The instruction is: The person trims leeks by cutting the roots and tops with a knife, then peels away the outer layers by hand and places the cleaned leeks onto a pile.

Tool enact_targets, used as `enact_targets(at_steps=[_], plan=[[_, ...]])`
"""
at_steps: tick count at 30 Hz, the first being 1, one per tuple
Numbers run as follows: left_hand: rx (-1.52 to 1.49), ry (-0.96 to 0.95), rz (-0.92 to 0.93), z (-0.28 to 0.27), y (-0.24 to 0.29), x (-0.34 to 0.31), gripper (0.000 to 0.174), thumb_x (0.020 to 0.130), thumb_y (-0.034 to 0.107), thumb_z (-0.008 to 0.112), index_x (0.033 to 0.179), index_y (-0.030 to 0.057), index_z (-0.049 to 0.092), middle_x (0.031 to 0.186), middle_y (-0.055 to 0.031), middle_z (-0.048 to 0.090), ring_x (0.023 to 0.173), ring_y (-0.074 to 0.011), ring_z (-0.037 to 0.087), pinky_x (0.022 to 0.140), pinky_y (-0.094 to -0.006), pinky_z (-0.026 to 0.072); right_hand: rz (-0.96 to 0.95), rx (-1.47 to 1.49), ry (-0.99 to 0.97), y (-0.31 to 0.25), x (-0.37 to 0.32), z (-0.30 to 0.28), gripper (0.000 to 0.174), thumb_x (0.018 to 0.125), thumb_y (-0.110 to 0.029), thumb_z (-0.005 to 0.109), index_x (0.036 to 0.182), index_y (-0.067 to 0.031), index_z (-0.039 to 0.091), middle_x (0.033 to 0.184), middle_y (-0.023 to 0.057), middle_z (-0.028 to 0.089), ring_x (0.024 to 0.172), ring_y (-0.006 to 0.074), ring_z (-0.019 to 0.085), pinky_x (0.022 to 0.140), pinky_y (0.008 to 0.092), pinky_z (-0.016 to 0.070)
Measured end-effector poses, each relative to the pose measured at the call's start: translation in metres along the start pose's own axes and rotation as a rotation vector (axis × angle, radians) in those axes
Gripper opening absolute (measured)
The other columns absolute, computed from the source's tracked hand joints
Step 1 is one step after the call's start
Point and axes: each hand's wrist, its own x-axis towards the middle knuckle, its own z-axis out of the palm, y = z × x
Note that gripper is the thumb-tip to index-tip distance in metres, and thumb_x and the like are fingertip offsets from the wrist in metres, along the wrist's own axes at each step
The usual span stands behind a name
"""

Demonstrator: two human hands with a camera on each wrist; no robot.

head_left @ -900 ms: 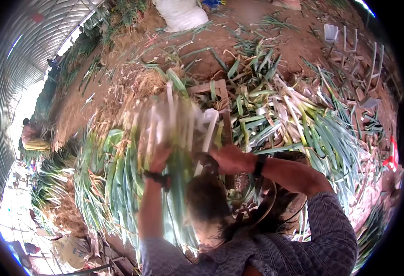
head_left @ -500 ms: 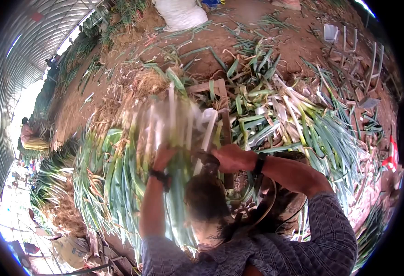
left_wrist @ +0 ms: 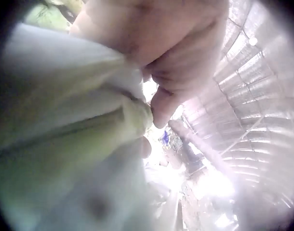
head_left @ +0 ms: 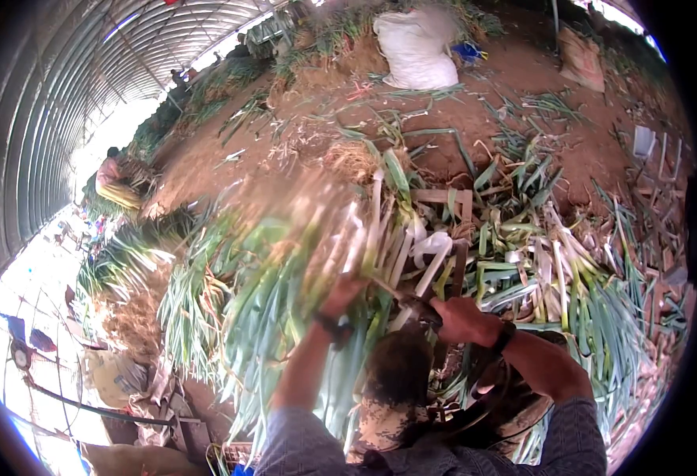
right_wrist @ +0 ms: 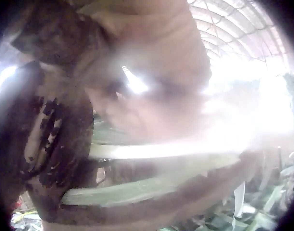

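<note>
My left hand (head_left: 344, 293) grips green onions (head_left: 355, 246) by their pale stalks, blurred at the upper part. In the left wrist view, whitish-green stalks (left_wrist: 75, 106) fill the left side, and the fingers (left_wrist: 164, 106) bend around them. Close by on the right, my right hand (head_left: 467, 320) holds a dark tool (head_left: 420, 309) with a thin tip that points toward the left hand. The right wrist view shows curled, blurred fingers (right_wrist: 152, 110) above pale stalks (right_wrist: 137, 151); there the tool is mostly hidden.
A thick layer of green onions (head_left: 277, 309) lies left of the arms, another pile (head_left: 602, 317) on the right. Wooden pieces (head_left: 459, 270) stand between. Bare soil (head_left: 301, 111), a white sack (head_left: 416, 51) and a seated person (head_left: 114, 181) are farther off.
The head view has swung, so the scene sits lower and more to the right. Both hands keep their holds, and the tool's thin tip now shows near the left hand.
</note>
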Motion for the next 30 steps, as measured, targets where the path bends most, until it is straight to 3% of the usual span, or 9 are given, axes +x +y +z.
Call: enact_targets(at_steps=[2,5,8,9,12,16,19,22,30], plan=[[-0.069,0.023,0.042,-0.002,-0.002,0.002,0.036,0.094,0.028,0.065,0.120,0.0043,0.059,0.086,-0.0074,0.066,0.070,-0.0146,0.062,0.054,-0.0271,0.0520,-0.037,0.008,0.018,-0.006,-0.004,0.001,0.037,0.071,-0.015,0.066,0.103,-0.0012,0.054,0.074,0.0199,0.064,0.070,0.0412,0.065,0.064,0.0489,0.0514],[-0.132,0.019,0.041,-0.003,-0.023,0.001,0.057,0.094,0.037,0.063,0.136,0.0011,0.047,0.120,-0.0104,0.058,0.104,-0.0189,0.056,0.085,-0.0334,0.0463,-0.073,0.079,0.141,0.010,0.000,0.008,0.039,0.073,-0.015,0.066,0.107,-0.0015,0.053,0.074,0.0185,0.063,0.066,0.0382,0.064,0.062,0.0470,0.0522],[0.152,0.059,-0.184,-0.032,-0.056,0.030,0.067,0.100,0.045,0.050,0.150,0.0034,0.033,0.146,-0.0125,0.045,0.125,-0.0222,0.050,0.104,-0.0348,0.0421,0.009,0.116,0.080,0.006,-0.004,-0.002,0.039,0.072,-0.016,0.063,0.108,-0.0023,0.057,0.070,0.0238,0.063,0.069,0.0449,0.063,0.064,0.0540,0.0491],[0.202,0.112,-0.180,-0.030,-0.056,0.034,0.064,0.102,0.045,0.046,0.150,0.0040,0.034,0.144,-0.0123,0.048,0.123,-0.0226,0.052,0.104,-0.0345,0.0425,-0.003,0.116,0.069,0.004,-0.006,-0.004,0.042,0.071,-0.015,0.063,0.110,-0.0011,0.056,0.069,0.0243,0.062,0.068,0.0454,0.062,0.063,0.0535,0.0490],[-0.076,0.304,-0.197,-0.014,-0.060,0.048,0.046,0.098,0.050,0.050,0.112,0.0077,0.062,0.090,-0.0077,0.066,0.069,-0.0152,0.061,0.055,-0.0296,0.0519,-0.006,0.105,0.099,0.002,-0.014,-0.012,0.042,0.070,-0.015,0.064,0.109,-0.0011,0.056,0.069,0.0240,0.062,0.068,0.0453,0.062,0.062,0.0529,0.0492],[-0.270,0.246,-0.273,0.044,0.022,0.026,0.053,0.098,0.051,0.046,0.123,0.0061,0.058,0.097,-0.0113,0.068,0.074,-0.0189,0.064,0.060,-0.0285,0.0533,-0.015,0.141,0.053,0.004,-0.020,-0.013,0.042,0.070,-0.016,0.065,0.109,-0.0026,0.056,0.068,0.0230,0.061,0.068,0.0441,0.063,0.062,0.0521,0.0496],[-0.285,0.250,-0.274,0.054,0.037,0.022,0.058,0.098,0.055,0.043,0.124,0.0059,0.058,0.099,-0.0122,0.067,0.078,-0.0203,0.065,0.063,-0.0297,0.0547,0.037,0.050,0.107,0.008,-0.022,-0.015,0.037,0.077,-0.014,0.066,0.110,-0.0061,0.052,0.078,0.0163,0.064,0.066,0.0372,0.065,0.061,0.0467,0.0521],[-0.208,0.290,-0.171,0.061,0.051,0.011,0.061,0.098,0.057,0.039,0.124,0.0052,0.058,0.101,-0.0121,0.068,0.078,-0.0200,0.064,0.063,-0.0299,0.0547,-0.012,0.003,-0.034,0.005,-0.023,-0.006,0.036,0.076,-0.015,0.067,0.108,-0.0055,0.053,0.080,0.0172,0.065,0.069,0.0379,0.066,0.063,0.0475,0.0525],[-0.387,0.087,-0.255,0.042,0.037,0.014,0.057,0.097,0.057,0.045,0.119,0.0062,0.061,0.094,-0.0068,0.065,0.080,-0.0164,0.062,0.069,-0.0309,0.0541,0.058,0.015,0.048,0.012,-0.013,0.002,0.036,0.073,-0.020,0.068,0.104,-0.0049,0.058,0.080,0.0195,0.066,0.074,0.0414,0.065,0.067,0.0498,0.0517]])
